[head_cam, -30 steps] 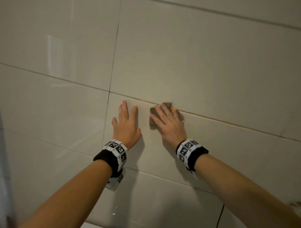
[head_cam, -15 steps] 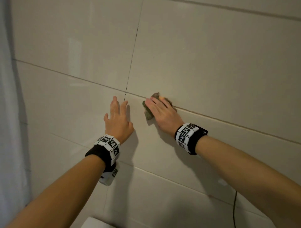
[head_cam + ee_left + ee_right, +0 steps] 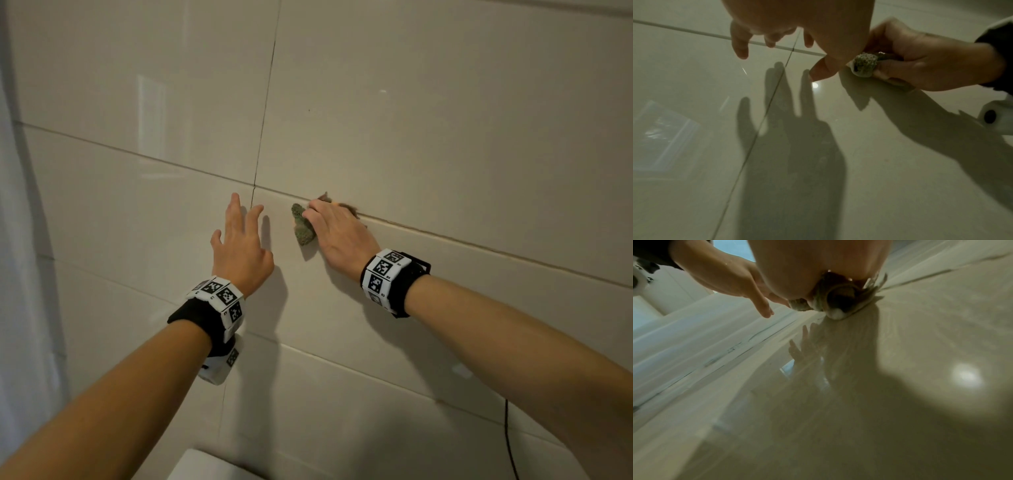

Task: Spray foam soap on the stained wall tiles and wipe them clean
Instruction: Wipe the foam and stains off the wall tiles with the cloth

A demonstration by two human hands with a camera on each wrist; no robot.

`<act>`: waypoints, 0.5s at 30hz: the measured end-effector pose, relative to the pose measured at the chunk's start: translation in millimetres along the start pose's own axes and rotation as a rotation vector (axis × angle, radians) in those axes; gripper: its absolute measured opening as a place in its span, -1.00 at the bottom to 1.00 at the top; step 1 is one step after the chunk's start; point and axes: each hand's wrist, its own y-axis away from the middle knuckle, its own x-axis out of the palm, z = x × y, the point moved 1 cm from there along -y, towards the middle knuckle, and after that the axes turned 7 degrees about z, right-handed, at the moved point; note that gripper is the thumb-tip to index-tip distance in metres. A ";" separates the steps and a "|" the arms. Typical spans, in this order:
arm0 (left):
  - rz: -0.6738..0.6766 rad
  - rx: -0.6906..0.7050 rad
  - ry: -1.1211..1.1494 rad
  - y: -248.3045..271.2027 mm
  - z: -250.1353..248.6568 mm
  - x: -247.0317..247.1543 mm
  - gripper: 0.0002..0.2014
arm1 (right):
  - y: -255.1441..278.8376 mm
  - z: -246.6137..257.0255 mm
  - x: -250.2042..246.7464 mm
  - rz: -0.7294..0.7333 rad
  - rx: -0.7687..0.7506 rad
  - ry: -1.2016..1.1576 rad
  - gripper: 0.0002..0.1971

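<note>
Glossy beige wall tiles [image 3: 428,130] fill the head view. My right hand [image 3: 337,231] grips a bunched greenish-brown cloth [image 3: 302,224] and presses it on the wall at a horizontal grout line. The left wrist view shows that cloth [image 3: 865,62] with white foam at its edge, fingers curled round it. In the right wrist view the cloth [image 3: 836,303] touches the tile with a dab of foam. My left hand [image 3: 239,246] is just left of it, fingers straight and spread, held close to the wall over the vertical grout joint [image 3: 255,186]; contact is unclear.
A white curtain [image 3: 20,274] hangs along the left edge. A white object's corner [image 3: 205,467] shows at the bottom centre. A thin black cable [image 3: 510,442] hangs at the lower right. Bare tiles stretch above and to the right.
The right hand has slid the cloth left along the grout line and bunched it tighter. The left hand's fingers have spread. The view has shifted, bringing the curtain into sight.
</note>
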 end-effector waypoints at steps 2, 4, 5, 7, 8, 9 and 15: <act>0.001 0.033 -0.003 0.3 -9.0 2.0 -0.26 | 5.0 -1.6 -2.4 0.008 0.016 0.008 -0.61; 0.011 0.063 -0.002 1.0 -19.0 4.3 -0.26 | 12.1 -4.2 -5.6 0.022 0.023 0.000 -0.62; 0.017 0.079 -0.001 1.6 -24.2 5.7 -0.26 | 16.8 -5.9 -7.3 0.030 0.026 -0.003 -0.62; 0.030 0.112 -0.004 2.8 -34.7 8.0 -0.26 | 27.2 -10.9 -11.7 0.043 0.037 -0.008 -0.62; 0.037 0.128 -0.006 3.5 -39.7 9.4 -0.26 | 33.2 -13.3 -14.2 0.049 0.046 -0.011 -0.61; 0.042 0.143 -0.007 3.9 -44.7 10.7 -0.27 | 39.6 -15.9 -16.5 0.057 0.056 -0.016 -0.59; 0.059 0.203 -0.007 6.7 -80.5 18.3 -0.26 | 81.6 -33.9 -34.7 0.073 0.111 -0.016 -0.56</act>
